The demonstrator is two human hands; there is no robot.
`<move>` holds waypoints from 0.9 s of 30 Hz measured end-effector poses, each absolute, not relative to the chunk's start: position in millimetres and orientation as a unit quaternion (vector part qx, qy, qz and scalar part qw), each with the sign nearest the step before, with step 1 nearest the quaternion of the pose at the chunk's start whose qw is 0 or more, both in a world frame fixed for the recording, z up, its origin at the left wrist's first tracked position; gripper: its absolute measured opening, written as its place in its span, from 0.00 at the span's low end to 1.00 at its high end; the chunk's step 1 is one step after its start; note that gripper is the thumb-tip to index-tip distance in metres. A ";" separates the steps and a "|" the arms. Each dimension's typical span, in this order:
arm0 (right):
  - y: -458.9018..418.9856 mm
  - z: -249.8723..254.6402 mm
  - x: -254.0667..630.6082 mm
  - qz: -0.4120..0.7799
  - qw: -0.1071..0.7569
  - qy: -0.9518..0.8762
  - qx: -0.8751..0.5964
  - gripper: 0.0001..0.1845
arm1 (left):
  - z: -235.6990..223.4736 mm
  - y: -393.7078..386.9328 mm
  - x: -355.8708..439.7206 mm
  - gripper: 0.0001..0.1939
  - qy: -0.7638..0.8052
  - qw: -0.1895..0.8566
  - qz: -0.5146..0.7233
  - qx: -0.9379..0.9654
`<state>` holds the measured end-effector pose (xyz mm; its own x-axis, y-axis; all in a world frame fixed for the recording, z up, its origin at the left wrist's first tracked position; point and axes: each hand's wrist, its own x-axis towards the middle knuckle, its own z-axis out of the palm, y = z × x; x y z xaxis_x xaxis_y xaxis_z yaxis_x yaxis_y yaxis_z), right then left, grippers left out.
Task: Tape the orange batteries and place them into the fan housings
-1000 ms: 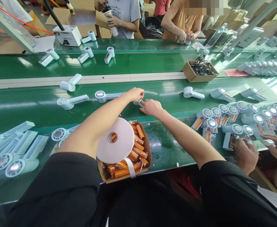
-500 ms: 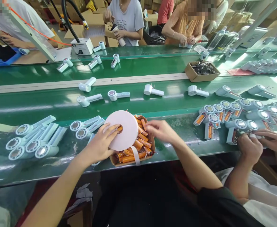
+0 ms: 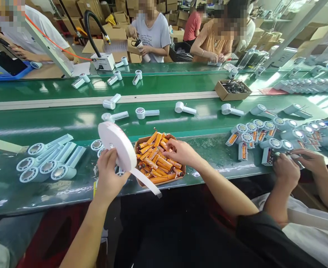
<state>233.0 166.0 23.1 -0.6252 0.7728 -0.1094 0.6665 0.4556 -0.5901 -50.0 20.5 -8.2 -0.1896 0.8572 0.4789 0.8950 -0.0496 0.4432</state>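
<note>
In the head view, a roll [image 3: 126, 150] of white tape is held up at a tilt by the left hand [image 3: 110, 173], whose fingers and thumb are closed on its lower part. A loose strip [image 3: 147, 183] is hung from the roll toward the lower right, its end seen past the near edge of the green table [image 3: 217, 149]. The roll is held at the left side of a box [image 3: 164, 181], which is set on the table close to that edge. The box is filled with orange cells [image 3: 155, 160] (wires can be seen on some), laid in many directions. The right hand [image 3: 184, 152] is lowered over the right part of the box, its fingers bent down to the cells; whether one is pinched cannot be told.

To the left, several pale blue fans [image 3: 49, 163] are laid close together, and a few more are half hidden behind the left hand. On the belt [image 3: 169, 124] beyond, single fans are spaced in a loose row. At the right, more fans are clustered (orange cells are seen in some handles), and work is being done there by a co-worker's hands [image 3: 286, 171]. Farther off, a carton [image 3: 227, 95] is filled with dark parts.
</note>
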 end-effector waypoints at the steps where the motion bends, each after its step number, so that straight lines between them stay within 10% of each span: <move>1: 176.6 21.6 228.4 0.254 0.096 -0.841 -0.468 0.18 | -9.8 20.3 -45.9 0.42 -0.672 0.054 -0.339 -0.656; 11: 185.2 12.5 269.1 0.621 0.345 -0.593 -0.380 0.24 | -7.4 13.5 -21.7 0.47 -0.609 0.154 -0.296 -0.720; 27: 131.3 45.8 264.6 0.584 0.316 -0.637 -0.392 0.18 | 8.4 15.2 -5.3 0.36 -0.577 0.176 -0.203 -0.772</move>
